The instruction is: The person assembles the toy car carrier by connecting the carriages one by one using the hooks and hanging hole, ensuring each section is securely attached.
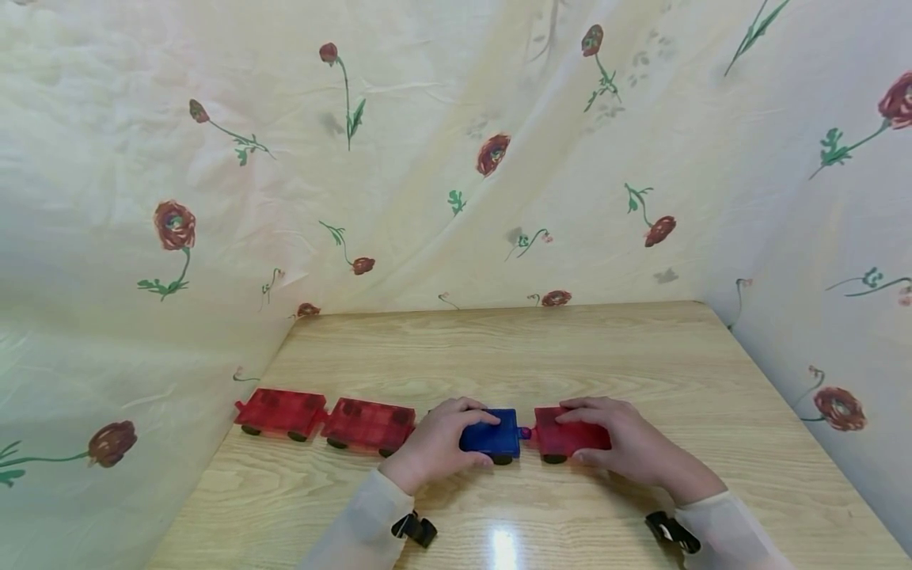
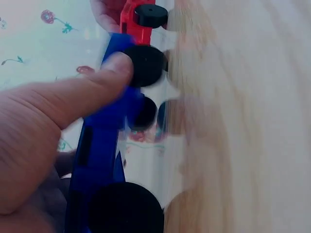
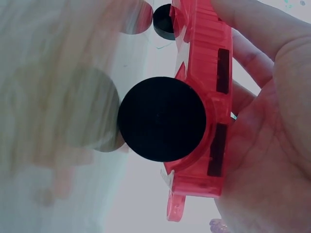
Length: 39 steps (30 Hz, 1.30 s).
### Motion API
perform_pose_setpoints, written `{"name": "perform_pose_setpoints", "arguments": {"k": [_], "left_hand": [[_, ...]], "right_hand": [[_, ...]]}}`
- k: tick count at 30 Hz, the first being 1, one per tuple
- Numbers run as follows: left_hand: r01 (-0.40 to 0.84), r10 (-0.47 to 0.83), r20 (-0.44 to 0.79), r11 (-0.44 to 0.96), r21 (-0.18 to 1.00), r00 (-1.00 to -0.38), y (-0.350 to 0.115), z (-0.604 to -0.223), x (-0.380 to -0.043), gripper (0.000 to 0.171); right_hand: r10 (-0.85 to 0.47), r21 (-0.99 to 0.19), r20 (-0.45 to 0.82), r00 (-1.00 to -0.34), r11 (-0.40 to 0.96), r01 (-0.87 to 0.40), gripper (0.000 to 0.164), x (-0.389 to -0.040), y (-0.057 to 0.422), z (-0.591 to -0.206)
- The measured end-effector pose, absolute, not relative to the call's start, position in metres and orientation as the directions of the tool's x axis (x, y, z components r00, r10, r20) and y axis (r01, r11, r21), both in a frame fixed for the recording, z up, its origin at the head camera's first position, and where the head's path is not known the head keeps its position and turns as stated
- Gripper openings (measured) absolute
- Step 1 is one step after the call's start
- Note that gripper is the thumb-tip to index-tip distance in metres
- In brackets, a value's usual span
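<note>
My left hand (image 1: 438, 445) grips a see-through blue toy wagon (image 1: 506, 427) with black wheels, thumb on its near side and fingers over the far side. In the left wrist view the thumb (image 2: 92, 94) presses the side of the blue wagon (image 2: 97, 155) close to a wheel. To the right, my right hand (image 1: 634, 443) holds a red toy wagon (image 1: 550, 427) in the same way. The two wagons meet end to end at a small coupling (image 1: 526, 433). A ring-shaped hitch (image 3: 176, 208) sticks out from the red wagon's other end in the right wrist view.
Two more red wagons, one at the far left (image 1: 288, 410) and one beside my left hand (image 1: 366, 423), stand end to end on the wooden table (image 1: 499, 348). Flowered cloth (image 1: 420, 158) hangs behind the table and along both sides.
</note>
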State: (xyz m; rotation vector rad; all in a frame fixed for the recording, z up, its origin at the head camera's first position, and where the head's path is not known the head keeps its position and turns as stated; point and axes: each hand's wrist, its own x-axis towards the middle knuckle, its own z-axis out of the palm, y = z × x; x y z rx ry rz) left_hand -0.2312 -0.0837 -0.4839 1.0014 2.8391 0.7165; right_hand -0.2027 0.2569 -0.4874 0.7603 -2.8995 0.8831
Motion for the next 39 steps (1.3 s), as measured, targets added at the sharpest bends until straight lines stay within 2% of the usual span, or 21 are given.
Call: {"name": "perform_pose_setpoints", "arguments": {"k": [17,24,30,39], "left_hand": [[0.578,0.611,0.073,0.695,0.427,-0.789,-0.083,-0.486,-0.232,0.06],[0.599,0.636,0.078,0.669,0.44,-0.767,-0.086,-0.485,-0.233,0.06],[0.628,0.655,0.093,0.659,0.414,-0.75,-0.097,-0.486,-0.237,0.059],[0.569,0.631,0.038,0.671,0.475,-0.775,-0.125,-0.483,-0.24,0.06]], "right_hand": [[-0.46,-0.539,0.134,-0.878,0.709,-0.454,0.05,-0.203,0.259,-0.486],[-0.459,-0.545,0.125,-0.88,0.709,-0.447,0.049,-0.203,0.263,-0.482],[-0.471,-0.548,0.127,-0.873,0.7,-0.458,0.047,-0.206,0.269,-0.48],[-0.438,-0.57,0.093,-0.894,0.713,-0.409,0.046,-0.205,0.279,-0.48]]}}
